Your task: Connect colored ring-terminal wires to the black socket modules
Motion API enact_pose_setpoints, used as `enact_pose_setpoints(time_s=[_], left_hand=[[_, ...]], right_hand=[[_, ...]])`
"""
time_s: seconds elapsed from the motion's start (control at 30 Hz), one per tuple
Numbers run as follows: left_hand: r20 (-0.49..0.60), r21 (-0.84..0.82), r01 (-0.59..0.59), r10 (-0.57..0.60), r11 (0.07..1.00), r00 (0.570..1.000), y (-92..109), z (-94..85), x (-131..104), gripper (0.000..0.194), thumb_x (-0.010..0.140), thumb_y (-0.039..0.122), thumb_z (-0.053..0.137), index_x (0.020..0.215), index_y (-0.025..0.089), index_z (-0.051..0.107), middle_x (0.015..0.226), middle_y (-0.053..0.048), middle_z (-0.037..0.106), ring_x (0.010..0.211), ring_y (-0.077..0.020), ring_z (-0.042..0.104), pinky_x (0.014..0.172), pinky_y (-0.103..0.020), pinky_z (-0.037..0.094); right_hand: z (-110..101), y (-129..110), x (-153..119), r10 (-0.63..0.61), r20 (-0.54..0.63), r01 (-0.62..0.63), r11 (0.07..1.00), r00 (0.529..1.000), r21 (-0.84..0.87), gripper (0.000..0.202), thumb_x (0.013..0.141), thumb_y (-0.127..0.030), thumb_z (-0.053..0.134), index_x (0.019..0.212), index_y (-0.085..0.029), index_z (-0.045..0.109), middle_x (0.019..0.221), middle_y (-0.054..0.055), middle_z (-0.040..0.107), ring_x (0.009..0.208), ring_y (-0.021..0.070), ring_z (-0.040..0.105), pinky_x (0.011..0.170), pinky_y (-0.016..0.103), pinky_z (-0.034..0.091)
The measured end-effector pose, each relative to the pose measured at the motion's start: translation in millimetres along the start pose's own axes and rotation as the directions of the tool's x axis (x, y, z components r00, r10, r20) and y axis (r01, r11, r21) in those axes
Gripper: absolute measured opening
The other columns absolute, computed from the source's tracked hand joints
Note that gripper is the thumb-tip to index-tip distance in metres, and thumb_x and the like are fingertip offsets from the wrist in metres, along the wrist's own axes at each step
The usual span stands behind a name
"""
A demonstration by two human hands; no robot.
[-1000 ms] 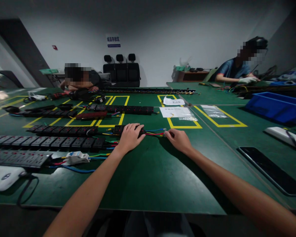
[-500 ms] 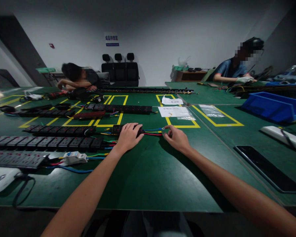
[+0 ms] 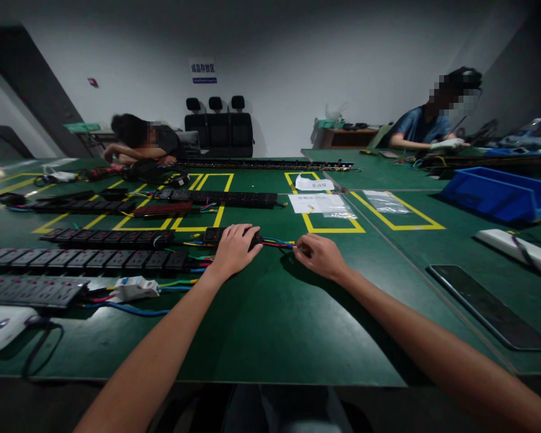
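Observation:
My left hand [image 3: 237, 250] lies over a short black socket module [image 3: 213, 235], its fingers draped across the top and the thumb along the right end. Blue, yellow and red wires [image 3: 276, 243] run out of the module to the right. At their far end my right hand [image 3: 316, 254] is closed in a pinch on the wire ends. The fingertips hide the tips of the wires. To the left of the module, in line with it, is a black socket strip [image 3: 112, 239].
More socket strips [image 3: 130, 260] lie at the left, one with a white breaker [image 3: 137, 288]. Paper sheets [image 3: 311, 203], a blue bin [image 3: 496, 195], a white power bank [image 3: 518, 252] and a phone [image 3: 489, 305] are at the right. Two people [image 3: 421, 127] sit across the table.
My right hand has closed round the wire ends, and the wires are now drawn together where the blue one stood apart. My left hand has stayed in place.

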State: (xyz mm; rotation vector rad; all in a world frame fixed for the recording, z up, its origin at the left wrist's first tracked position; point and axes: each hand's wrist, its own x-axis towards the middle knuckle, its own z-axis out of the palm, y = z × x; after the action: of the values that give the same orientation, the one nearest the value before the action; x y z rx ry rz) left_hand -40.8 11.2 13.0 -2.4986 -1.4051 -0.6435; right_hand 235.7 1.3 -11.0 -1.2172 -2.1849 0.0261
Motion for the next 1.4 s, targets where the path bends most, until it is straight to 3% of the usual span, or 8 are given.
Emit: enact_pose_setpoints(time_s=[0.27,0.5,0.9,1.23,1.4], left_hand=[[0.006,-0.009,-0.002,0.002,1.0,1.0,-1,-0.2,0,0.046,0.098,0.042,0.056,0.137,0.019,0.058,0.135,-0.014,0.061,0.128,-0.0305,0.054,0.111,-0.049,0.04],[0.006,-0.029,-0.005,0.006,1.0,1.0,-1,-1.5,4,0.045,0.098,0.042,0.055,0.137,0.019,0.059,0.135,-0.015,0.062,0.128,-0.0318,0.055,0.112,-0.051,0.039],[0.011,0.024,-0.022,0.022,0.999,1.0,-5,-3.8,11,0.05,0.098,0.047,0.047,0.136,0.017,0.06,0.133,-0.017,0.063,0.123,-0.036,0.058,0.105,-0.053,0.044],[0.029,0.018,-0.029,0.029,0.999,0.999,-9,-3.4,13,0.053,0.098,0.051,0.046,0.138,0.019,0.058,0.135,-0.016,0.063,0.124,-0.0357,0.058,0.105,-0.054,0.044],[0.051,0.055,-0.04,0.037,0.998,0.998,-10,-3.9,13,0.055,0.1,0.051,0.043,0.14,0.016,0.056,0.136,-0.017,0.062,0.125,-0.0348,0.057,0.106,-0.053,0.044]], right_hand=[[-2,-2,1,0.042,0.103,-0.038,0.999,0.994,-0.036,0.024,0.095,-0.035,0.053,0.08,-0.022,0.066,0.078,0.003,0.063,0.069,0.0162,0.055,0.065,0.027,0.036],[1,1,5,0.131,0.01,-0.131,0.991,0.991,0.032,0.013,0.095,-0.029,0.055,0.09,-0.022,0.064,0.088,0.004,0.063,0.075,0.0168,0.057,0.07,0.027,0.04],[4,6,11,0.104,-0.019,-0.101,0.988,0.994,0.113,0.007,0.097,-0.026,0.058,0.095,-0.021,0.063,0.092,0.005,0.067,0.086,0.0185,0.059,0.077,0.029,0.044],[5,7,13,-0.019,-0.122,0.041,0.983,0.992,0.178,0.015,0.097,-0.022,0.056,0.104,-0.022,0.069,0.114,0.009,0.073,0.111,0.0232,0.062,0.096,0.04,0.048],[4,5,13,-0.082,-0.154,0.107,0.981,0.985,0.163,0.017,0.096,-0.021,0.056,0.106,-0.021,0.071,0.121,0.009,0.073,0.116,0.0231,0.061,0.098,0.041,0.049]])
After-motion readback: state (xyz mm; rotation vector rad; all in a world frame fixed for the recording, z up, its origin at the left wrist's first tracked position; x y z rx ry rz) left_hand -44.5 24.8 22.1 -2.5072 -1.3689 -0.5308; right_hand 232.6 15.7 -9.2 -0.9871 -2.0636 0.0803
